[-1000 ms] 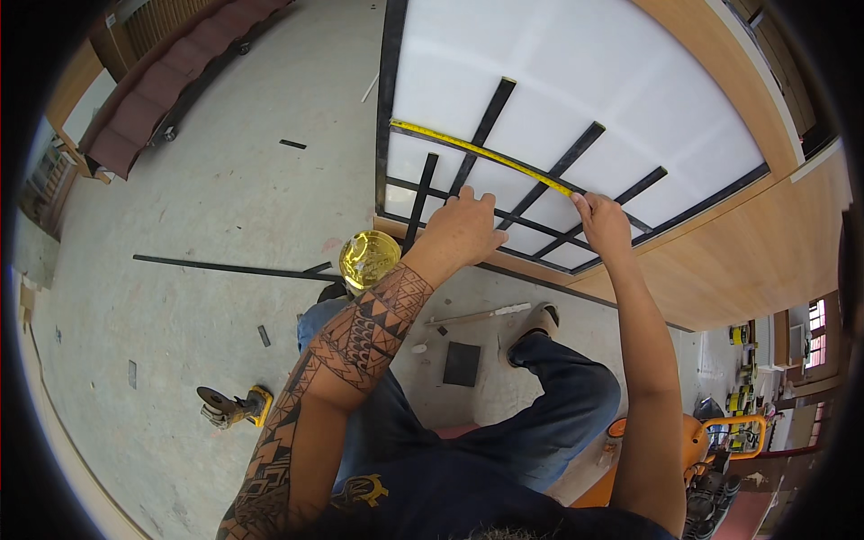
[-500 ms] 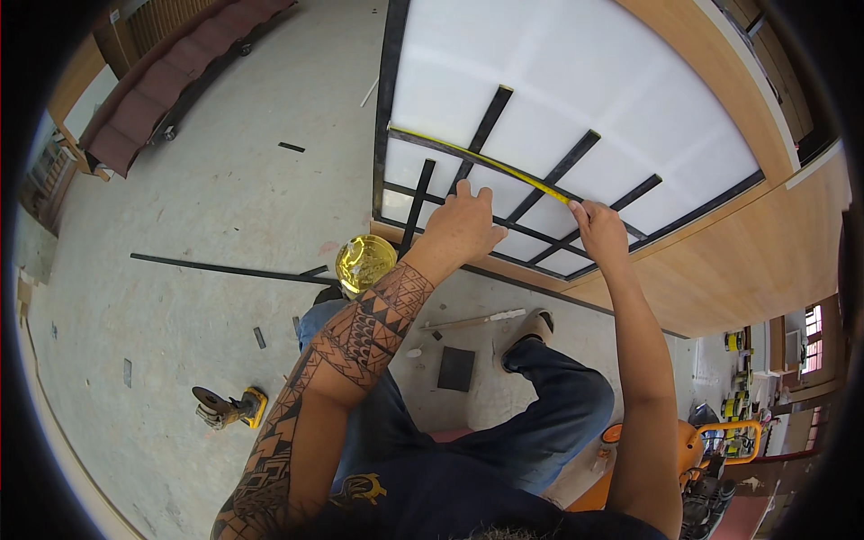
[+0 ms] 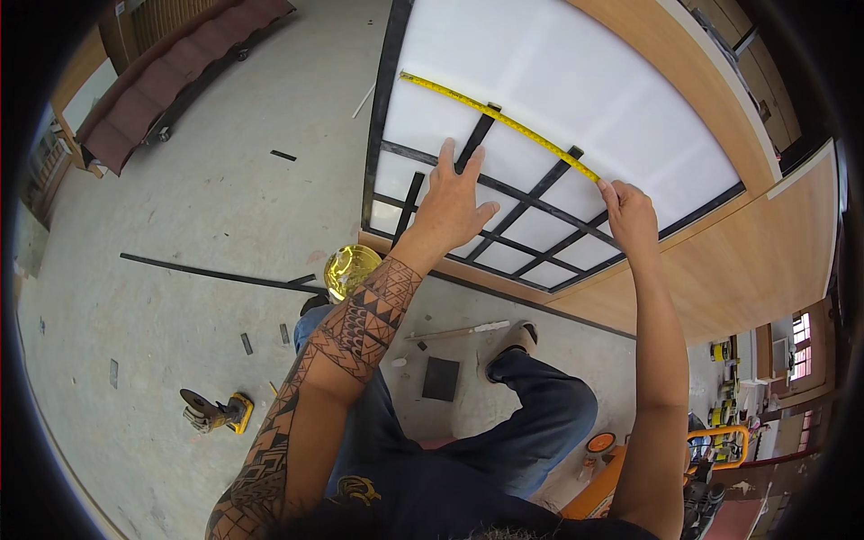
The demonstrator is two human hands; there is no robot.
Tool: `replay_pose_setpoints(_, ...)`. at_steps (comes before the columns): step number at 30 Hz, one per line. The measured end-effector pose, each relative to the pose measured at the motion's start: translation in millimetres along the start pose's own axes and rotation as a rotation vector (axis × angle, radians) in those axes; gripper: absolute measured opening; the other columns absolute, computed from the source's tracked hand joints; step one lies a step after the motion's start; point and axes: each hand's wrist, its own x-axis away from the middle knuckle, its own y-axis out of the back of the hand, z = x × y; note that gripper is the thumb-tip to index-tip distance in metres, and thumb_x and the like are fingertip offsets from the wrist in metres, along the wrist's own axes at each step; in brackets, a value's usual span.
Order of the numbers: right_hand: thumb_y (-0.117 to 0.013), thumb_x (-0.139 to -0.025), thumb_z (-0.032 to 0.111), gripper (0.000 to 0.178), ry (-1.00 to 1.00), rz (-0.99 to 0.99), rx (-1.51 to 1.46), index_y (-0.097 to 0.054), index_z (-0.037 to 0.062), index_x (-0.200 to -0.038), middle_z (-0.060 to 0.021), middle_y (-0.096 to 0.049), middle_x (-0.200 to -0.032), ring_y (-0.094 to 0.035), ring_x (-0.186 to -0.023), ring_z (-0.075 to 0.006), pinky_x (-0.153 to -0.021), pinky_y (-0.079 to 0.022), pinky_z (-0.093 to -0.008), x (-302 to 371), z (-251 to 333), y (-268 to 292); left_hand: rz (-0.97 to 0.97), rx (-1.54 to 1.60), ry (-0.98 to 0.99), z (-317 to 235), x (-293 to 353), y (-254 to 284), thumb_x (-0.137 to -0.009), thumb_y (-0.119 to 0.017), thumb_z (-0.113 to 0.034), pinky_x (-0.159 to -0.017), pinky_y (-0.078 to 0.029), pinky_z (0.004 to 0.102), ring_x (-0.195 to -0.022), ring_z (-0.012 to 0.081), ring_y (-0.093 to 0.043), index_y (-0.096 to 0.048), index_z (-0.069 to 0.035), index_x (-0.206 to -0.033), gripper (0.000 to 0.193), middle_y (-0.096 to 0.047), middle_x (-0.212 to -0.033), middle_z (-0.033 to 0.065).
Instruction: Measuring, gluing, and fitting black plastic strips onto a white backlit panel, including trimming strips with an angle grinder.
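Note:
A yellow tape measure blade [image 3: 538, 139] runs in a slight bow across the white panel [image 3: 621, 117], over the upper ends of the upright black strips [image 3: 540, 187]. My right hand [image 3: 630, 216] is closed on the blade's right end; any case is hidden in the palm. The blade's left end lies near the panel's dark left border, with no hand on it. Fingers spread, my left hand [image 3: 447, 200] is over the black grid, beside one upright strip [image 3: 477, 139]. Whether it touches the panel I cannot tell. A long black crossbar [image 3: 522, 194] passes just beyond its fingers.
A wood-framed cabinet side [image 3: 720, 279] extends right. A yellow round container [image 3: 352, 270] stands by my left knee. An angle grinder [image 3: 219, 411], a long black strip [image 3: 211, 273], offcuts and a dark square piece [image 3: 440, 379] lie on the floor. Orange equipment [image 3: 598, 486] stands lower right.
The tape blade has moved from along the crossbar up to the strips' upper ends. My right hand has shifted right with it; my left hand has moved up and its fingers are spread.

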Motion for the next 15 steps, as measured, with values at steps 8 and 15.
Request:
replay_pose_setpoints(8,-0.056,-0.109,0.047,0.054,-0.047,0.017,0.011,-0.069,-0.0005,-0.086,-0.0234,-0.067,-0.085,-0.064,-0.078,-0.0443,-0.070,-0.050,-0.0524,-6,2,3,-0.048,0.069,-0.032,-6,-1,-7,-0.095,-0.080,-0.029,-0.119,-0.043,0.0571,-0.148,0.0601,-0.036,-0.034,0.000,-0.163,0.087,-0.018,-0.166,0.0395)
replay_pose_setpoints(15,-0.057,-0.109,0.050,0.059,-0.017,-0.061,-0.016,-0.065,-0.0026,-0.083,-0.0224,-0.060,-0.071,-0.057,-0.066,-0.0401,-0.064,-0.047,-0.0480,-7,5,-1,-0.084,0.061,-0.072,-4,-4,-12,-0.095,-0.080,-0.028,-0.120,-0.041,0.0571,-0.150,0.0601,-0.031,-0.033,0.002,-0.163,0.087,-0.018,-0.165,0.0400)
